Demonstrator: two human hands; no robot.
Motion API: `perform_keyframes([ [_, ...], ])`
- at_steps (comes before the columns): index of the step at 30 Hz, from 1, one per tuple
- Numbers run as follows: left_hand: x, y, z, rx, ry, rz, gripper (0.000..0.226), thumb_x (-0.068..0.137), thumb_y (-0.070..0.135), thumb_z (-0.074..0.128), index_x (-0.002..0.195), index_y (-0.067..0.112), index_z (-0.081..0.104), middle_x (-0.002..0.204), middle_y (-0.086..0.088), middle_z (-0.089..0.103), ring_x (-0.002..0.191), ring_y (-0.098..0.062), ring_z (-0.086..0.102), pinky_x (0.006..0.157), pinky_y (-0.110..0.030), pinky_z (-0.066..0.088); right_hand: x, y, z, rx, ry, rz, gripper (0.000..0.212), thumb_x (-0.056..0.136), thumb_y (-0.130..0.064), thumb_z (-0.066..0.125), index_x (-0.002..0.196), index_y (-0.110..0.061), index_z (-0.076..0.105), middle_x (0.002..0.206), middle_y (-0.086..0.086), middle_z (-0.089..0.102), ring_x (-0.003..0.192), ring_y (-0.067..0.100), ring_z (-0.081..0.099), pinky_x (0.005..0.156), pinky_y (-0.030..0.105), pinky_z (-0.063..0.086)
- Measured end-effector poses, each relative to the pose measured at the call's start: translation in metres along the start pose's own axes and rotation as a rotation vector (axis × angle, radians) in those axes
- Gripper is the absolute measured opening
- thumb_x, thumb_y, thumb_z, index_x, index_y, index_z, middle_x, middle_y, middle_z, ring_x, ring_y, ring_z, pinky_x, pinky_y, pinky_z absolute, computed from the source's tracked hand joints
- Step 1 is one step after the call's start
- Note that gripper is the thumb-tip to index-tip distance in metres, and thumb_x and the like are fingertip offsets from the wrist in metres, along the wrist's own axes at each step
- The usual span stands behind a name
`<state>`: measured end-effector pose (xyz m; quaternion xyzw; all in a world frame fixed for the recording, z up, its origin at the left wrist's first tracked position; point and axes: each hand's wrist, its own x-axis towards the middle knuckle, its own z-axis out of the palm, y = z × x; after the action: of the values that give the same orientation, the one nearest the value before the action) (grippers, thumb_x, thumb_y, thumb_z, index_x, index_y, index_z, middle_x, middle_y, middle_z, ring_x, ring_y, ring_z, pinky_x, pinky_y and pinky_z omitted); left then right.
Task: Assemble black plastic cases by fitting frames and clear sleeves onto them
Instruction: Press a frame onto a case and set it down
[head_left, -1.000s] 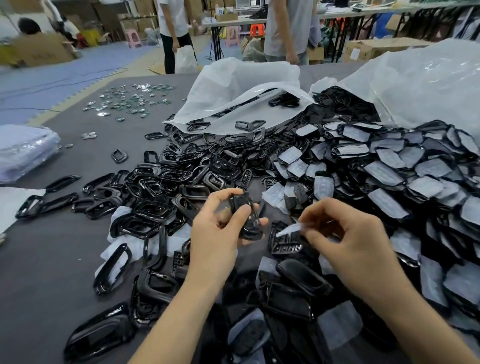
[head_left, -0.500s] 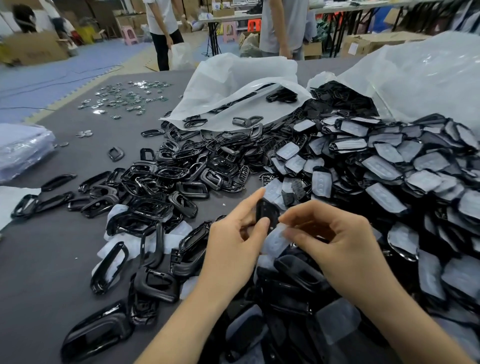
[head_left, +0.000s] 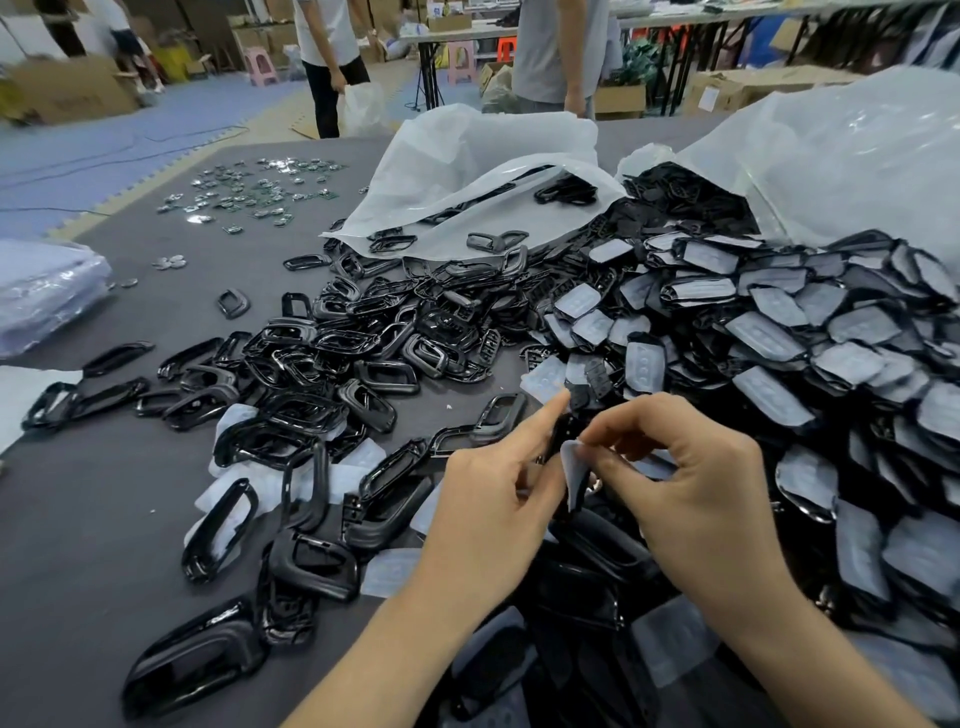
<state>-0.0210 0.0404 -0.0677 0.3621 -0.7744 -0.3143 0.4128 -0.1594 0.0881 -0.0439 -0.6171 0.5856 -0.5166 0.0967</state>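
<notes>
Two hands meet close together over a grey bench (head_left: 104, 545). The left hand (head_left: 493, 504) grips a small black case (head_left: 559, 435) edge-on; the right hand (head_left: 696, 493) pinches a clear sleeve (head_left: 572, 474) touching the case's right side. Loose black frames (head_left: 322, 364) lie scattered left of the case; a heap of sleeved cases (head_left: 779, 338) rises to its right.
</notes>
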Motion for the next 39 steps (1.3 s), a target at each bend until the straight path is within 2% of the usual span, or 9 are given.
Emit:
perform_keyframes([
  [4, 0.000, 0.002, -0.001, 0.051, -0.017, 0.034, 0.053, 0.083, 0.011, 0.053, 0.134, 0.028, 0.052, 0.056, -0.003, 0.051, 0.048, -0.007, 0.037, 0.050, -0.019, 0.040, -0.001, 0.000, 0.000, -0.002, 0.012, 0.021, 0.020, 0.075, -0.007, 0.080, 0.075, -0.020, 0.065, 0.071, -0.012, 0.062, 0.072, 0.009, 0.060, 0.066, 0.013, 0.044],
  [11, 0.000, 0.004, -0.004, 0.121, -0.061, 0.091, 0.053, 0.084, 0.004, 0.059, 0.135, 0.018, 0.055, 0.056, 0.010, 0.038, 0.050, -0.001, 0.033, 0.050, -0.015, 0.033, 0.001, 0.000, -0.002, 0.025, -0.015, 0.111, 0.026, 0.074, -0.006, 0.079, 0.075, -0.022, 0.059, 0.068, -0.009, 0.062, 0.070, 0.007, 0.060, 0.066, 0.012, 0.045],
  [15, -0.001, 0.008, -0.005, 0.093, -0.084, 0.083, 0.054, 0.085, 0.000, 0.060, 0.135, 0.020, 0.057, 0.053, 0.020, 0.036, 0.050, 0.000, 0.036, 0.051, -0.006, 0.029, 0.007, 0.001, -0.009, 0.142, -0.099, 0.262, 0.028, 0.070, -0.010, 0.081, 0.073, -0.026, 0.059, 0.062, -0.010, 0.059, 0.055, 0.004, 0.048, 0.054, 0.013, 0.041],
  [18, 0.000, 0.010, -0.008, 0.063, -0.074, 0.100, 0.055, 0.082, 0.000, 0.054, 0.133, 0.022, 0.057, 0.056, 0.023, 0.041, 0.051, -0.001, 0.037, 0.049, -0.015, 0.037, 0.013, 0.003, -0.017, 0.292, -0.179, 0.391, 0.025, 0.063, -0.013, 0.082, 0.074, -0.024, 0.063, 0.059, -0.012, 0.054, 0.054, 0.006, 0.045, 0.053, 0.013, 0.042],
  [21, -0.002, 0.009, -0.007, -0.086, -0.099, 0.029, 0.057, 0.084, 0.000, 0.051, 0.130, 0.034, 0.059, 0.056, 0.006, 0.056, 0.049, -0.014, 0.048, 0.051, -0.039, 0.047, 0.016, 0.003, -0.021, 0.399, -0.266, 0.471, 0.023, 0.062, -0.008, 0.083, 0.072, -0.022, 0.067, 0.067, -0.008, 0.059, 0.063, 0.009, 0.050, 0.061, 0.015, 0.045],
  [25, -0.006, 0.010, -0.008, -0.354, -0.182, -0.093, 0.049, 0.084, 0.021, 0.040, 0.124, 0.040, 0.059, 0.064, -0.006, 0.068, 0.055, -0.017, 0.063, 0.058, -0.028, 0.052, 0.015, 0.004, -0.020, 0.462, -0.336, 0.534, 0.015, 0.069, -0.004, 0.078, 0.073, -0.012, 0.067, 0.074, 0.007, 0.063, 0.071, 0.019, 0.055, 0.072, 0.027, 0.048],
  [29, -0.005, 0.007, -0.005, -0.334, -0.170, -0.135, 0.039, 0.089, 0.040, 0.043, 0.124, 0.042, 0.060, 0.063, -0.026, 0.059, 0.051, -0.040, 0.055, 0.054, -0.050, 0.052, 0.013, 0.005, -0.018, 0.484, -0.360, 0.539, 0.014, 0.071, -0.006, 0.077, 0.080, -0.002, 0.067, 0.071, 0.008, 0.063, 0.068, 0.017, 0.054, 0.065, 0.021, 0.047],
  [33, -0.004, 0.008, -0.003, -0.346, -0.129, -0.152, 0.036, 0.093, 0.021, 0.045, 0.119, 0.037, 0.065, 0.059, -0.013, 0.062, 0.047, -0.015, 0.062, 0.050, -0.027, 0.052, 0.012, 0.006, -0.017, 0.524, -0.351, 0.537, 0.013, 0.070, -0.010, 0.077, 0.079, -0.006, 0.069, 0.073, 0.005, 0.064, 0.067, 0.013, 0.056, 0.062, 0.017, 0.048],
  [39, -0.005, 0.009, -0.005, -0.388, -0.135, -0.187, 0.039, 0.091, 0.018, 0.046, 0.116, 0.042, 0.065, 0.064, 0.002, 0.067, 0.051, -0.014, 0.064, 0.047, -0.023, 0.049, 0.011, 0.005, -0.014, 0.545, -0.307, 0.520, 0.026, 0.059, -0.032, 0.075, 0.076, -0.013, 0.070, 0.073, 0.011, 0.062, 0.066, 0.014, 0.056, 0.063, 0.019, 0.049],
])
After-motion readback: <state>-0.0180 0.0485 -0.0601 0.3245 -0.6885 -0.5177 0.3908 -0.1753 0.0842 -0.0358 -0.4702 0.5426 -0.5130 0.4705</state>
